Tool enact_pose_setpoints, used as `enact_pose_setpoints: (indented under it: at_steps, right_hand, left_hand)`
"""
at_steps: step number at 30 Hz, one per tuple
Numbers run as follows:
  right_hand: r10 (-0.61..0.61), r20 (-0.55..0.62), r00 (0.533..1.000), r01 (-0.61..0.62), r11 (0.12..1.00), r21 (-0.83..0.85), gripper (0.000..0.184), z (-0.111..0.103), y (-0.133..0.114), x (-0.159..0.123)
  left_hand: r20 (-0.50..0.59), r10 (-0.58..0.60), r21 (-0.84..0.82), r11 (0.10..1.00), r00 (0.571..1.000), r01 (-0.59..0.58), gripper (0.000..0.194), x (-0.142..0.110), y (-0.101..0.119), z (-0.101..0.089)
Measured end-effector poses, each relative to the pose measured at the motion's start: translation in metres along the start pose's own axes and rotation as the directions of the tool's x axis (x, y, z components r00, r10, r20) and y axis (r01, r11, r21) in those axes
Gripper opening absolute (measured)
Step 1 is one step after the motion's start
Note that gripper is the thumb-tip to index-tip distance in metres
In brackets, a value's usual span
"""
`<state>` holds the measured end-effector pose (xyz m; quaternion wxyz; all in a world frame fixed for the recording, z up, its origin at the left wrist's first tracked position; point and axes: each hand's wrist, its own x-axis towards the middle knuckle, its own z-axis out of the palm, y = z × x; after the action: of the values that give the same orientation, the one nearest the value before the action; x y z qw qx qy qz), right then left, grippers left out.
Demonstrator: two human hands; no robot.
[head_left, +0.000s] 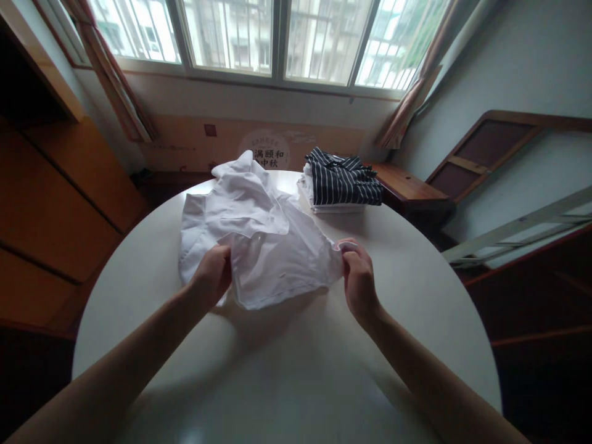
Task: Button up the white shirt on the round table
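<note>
A crumpled white shirt (259,216) lies loosely spread over the far-left half of the round table, its near edge lifted off the surface. My left hand (216,271) is closed on the cloth near the middle of that edge. At the right end of the same edge, my right hand (357,271) pinches a corner, with a bit of fabric showing above the thumb. Between the two hands the cloth is stretched and casts a shadow below. Fingertips of the left hand are hidden behind the fabric.
The white round table (296,370) fills the lower view. On its far right side stands a stack of folded clothes, a black-and-white striped shirt (345,182) on top of white ones. Beyond are a wooden desk (411,185), orange cabinets (55,216) and a barred window (277,37).
</note>
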<state>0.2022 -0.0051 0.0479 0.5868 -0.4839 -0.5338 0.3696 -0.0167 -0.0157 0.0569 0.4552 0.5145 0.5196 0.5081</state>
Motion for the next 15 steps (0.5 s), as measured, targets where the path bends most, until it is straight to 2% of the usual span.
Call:
enact_pose_setpoints:
  at_steps: [2, 4, 6, 8, 10, 11, 13, 15]
  right_hand:
    - [0.033, 0.068, 0.997, -0.033, 0.999, 0.003, 0.017, -0.004, -0.004, 0.004]
    - [0.035, 0.119, 0.992, -0.027, 0.998, -0.064, 0.025, -0.008, -0.007, 0.007]
    - [0.038, 0.143, 0.989, -0.012, 0.984, -0.179, 0.031, -0.011, -0.009, 0.009]
    - [0.050, 0.150, 0.987, -0.002, 0.952, -0.305, 0.036, -0.014, -0.008, 0.012]
    - [0.060, 0.129, 0.990, -0.002, 0.912, -0.411, 0.037, -0.016, -0.006, 0.015]
    - [0.045, 0.102, 0.994, 0.006, 0.890, -0.456, 0.037, -0.017, -0.005, 0.016]
    - [-0.079, 0.033, 0.996, 0.085, 0.836, -0.542, 0.040, -0.019, -0.004, 0.018]
    - [-0.301, 0.027, 0.953, 0.247, 0.724, -0.644, 0.046, -0.021, -0.003, 0.020]
  left_hand:
    - [0.023, -0.011, -0.032, 0.999, 1.000, 0.011, 0.031, 0.005, 0.005, -0.007]
    - [0.042, -0.014, -0.010, 1.000, 0.999, 0.014, 0.039, 0.007, 0.007, -0.011]
    - [0.035, -0.023, 0.110, 0.994, 0.999, 0.019, 0.041, 0.007, 0.007, -0.014]
    - [-0.040, 0.008, 0.328, 0.945, 0.999, 0.006, 0.042, 0.006, 0.007, -0.016]
    - [-0.123, 0.156, 0.562, 0.825, 0.980, -0.060, 0.046, 0.005, 0.005, -0.017]
    - [-0.133, 0.267, 0.662, 0.741, 0.955, -0.114, 0.047, 0.005, 0.005, -0.018]
    - [-0.061, 0.464, 0.797, 0.556, 0.884, -0.236, 0.045, 0.004, 0.003, -0.017]
    - [0.078, 0.547, 0.837, 0.419, 0.833, -0.353, 0.040, 0.003, 0.001, -0.015]
